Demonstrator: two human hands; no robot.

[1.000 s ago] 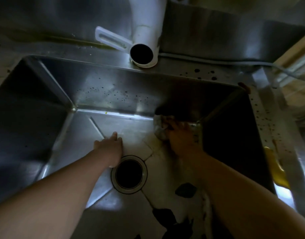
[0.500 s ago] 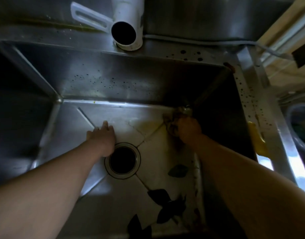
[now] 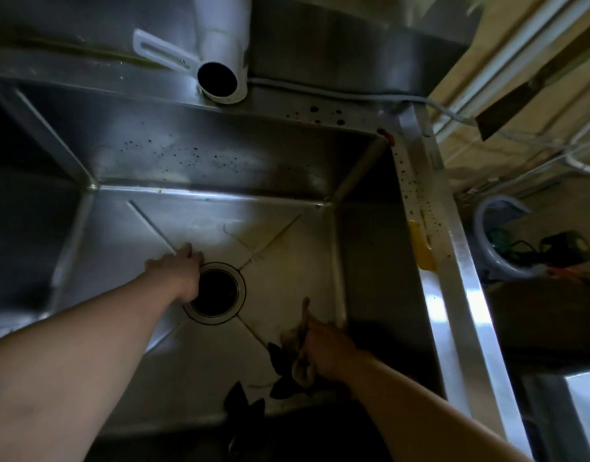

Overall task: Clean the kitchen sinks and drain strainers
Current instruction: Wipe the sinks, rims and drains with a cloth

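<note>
1. Fingers [image 3: 187, 253] of the left hand [image 3: 177, 275] lay straight and together, flat on the floor of the sink, their tips just past the far left rim of the drain; fingers [image 3: 315, 331] of the right hand [image 3: 330, 353] were curled round a crumpled cloth [image 3: 298, 356], which bulged out on their left side and trailed a thin tail toward the far wall.
2. Largest in view, the steel sink [image 3: 203, 161] filled most of the frame, its back wall speckled with dark spots and its floor creased by diagonal lines running to the middle.
3. Along the right side ran the sink's bright flat rim [image 3: 453, 295], also dotted with dark specks, with a yellow object [image 3: 420, 248] lying against its inner edge.
4. Above the back rim hung a white spout [image 3: 220, 61], its dark round mouth facing down, with a white slotted lever [image 3: 160, 51] jutting to its left.
5. At the middle of the floor sat the open drain [image 3: 215, 291], a dark hole ringed in metal; the heel of the left hand overlapped its left edge, while the cloth lay well to its near right.
6. Dark leaf-like scraps [image 3: 280, 385] lay on the floor by the near wall, touching the cloth's lower edge.
7. A yellowish stain [image 3: 273, 238] tinted the floor beyond the drain.
</note>
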